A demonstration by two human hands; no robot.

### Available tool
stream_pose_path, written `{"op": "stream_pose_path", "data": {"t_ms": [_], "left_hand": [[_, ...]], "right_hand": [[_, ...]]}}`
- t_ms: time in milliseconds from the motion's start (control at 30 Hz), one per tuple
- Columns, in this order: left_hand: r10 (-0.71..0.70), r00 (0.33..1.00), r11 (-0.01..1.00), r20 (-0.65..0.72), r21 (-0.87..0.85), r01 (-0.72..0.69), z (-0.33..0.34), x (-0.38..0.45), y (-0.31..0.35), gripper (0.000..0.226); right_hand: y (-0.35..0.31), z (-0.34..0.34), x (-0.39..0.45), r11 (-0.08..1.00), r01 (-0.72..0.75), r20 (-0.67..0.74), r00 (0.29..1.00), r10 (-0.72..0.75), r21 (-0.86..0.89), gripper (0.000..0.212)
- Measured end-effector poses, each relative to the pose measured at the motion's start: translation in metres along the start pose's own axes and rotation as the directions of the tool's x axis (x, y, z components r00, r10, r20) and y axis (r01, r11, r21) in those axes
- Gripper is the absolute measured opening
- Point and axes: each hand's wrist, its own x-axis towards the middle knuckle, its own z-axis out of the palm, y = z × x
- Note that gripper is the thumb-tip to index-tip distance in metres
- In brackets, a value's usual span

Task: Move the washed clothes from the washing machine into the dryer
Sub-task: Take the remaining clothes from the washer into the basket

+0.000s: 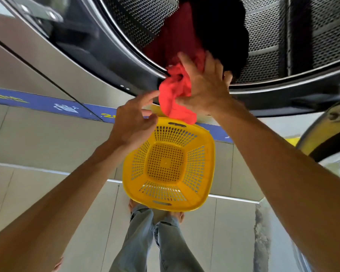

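The right hand (202, 85) is gripping the red cloth (175, 99) at the drum (263, 46) rim, above the basket (208, 154). The left hand (133, 120) is hanging open. The cloth could snag and drop past the basket.

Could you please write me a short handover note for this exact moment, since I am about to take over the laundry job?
Right hand: closed on the red garment, which trails from the drum opening over the machine's rim.
Left hand: open, empty, fingers spread just beside the garment, above the basket's far edge.
Yellow basket: on the floor directly below the opening, with nothing in it.
Drum: a black garment lies inside beside the red one.
Done: door open, red garment partly out.
Left: free the red garment, take out the black one, check the drum for more, load the dryer. Which machine is the dryer cannot be told here.
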Motion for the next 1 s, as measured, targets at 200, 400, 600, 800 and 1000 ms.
{"op": "stream_pose_path", "data": {"t_ms": [200, 400, 600, 800, 1000], "left_hand": [[-0.18, 0.979, 0.96, 0.098, -0.199, 0.196, -0.012, 0.006, 0.019, 0.042], [-0.258, 0.789, 0.5, 0.558, -0.621, 0.604, -0.016, -0.002, 0.046, 0.078], [-0.122, 0.843, 0.277, 0.523, -0.798, 0.535, 0.016, -0.016, 0.049, 0.051], [-0.115, 0.9, 0.435, 0.421, -0.793, 0.427, 0.017, -0.048, 0.041, 0.012], [-0.217, 0.875, 0.728, 0.433, -0.526, 0.441, 0.011, -0.055, 0.034, 0.012]], "right_hand": [[0.002, -0.009, 0.01, 0.944, 0.034, -0.254, 0.966, 0.053, 0.327, 0.028], [-0.009, -0.053, -0.071, 0.555, -0.009, -0.116, 0.975, 0.19, 0.832, 0.025], [0.001, -0.071, -0.121, 0.541, -0.152, 0.343, 0.899, -0.273, 0.827, 0.03], [0.029, -0.064, -0.082, 0.612, -0.245, 0.216, 0.969, 0.123, 0.752, 0.051], [0.014, -0.012, -0.071, 0.636, -0.196, 0.18, 0.98, 0.091, 0.746, 0.043]]}}
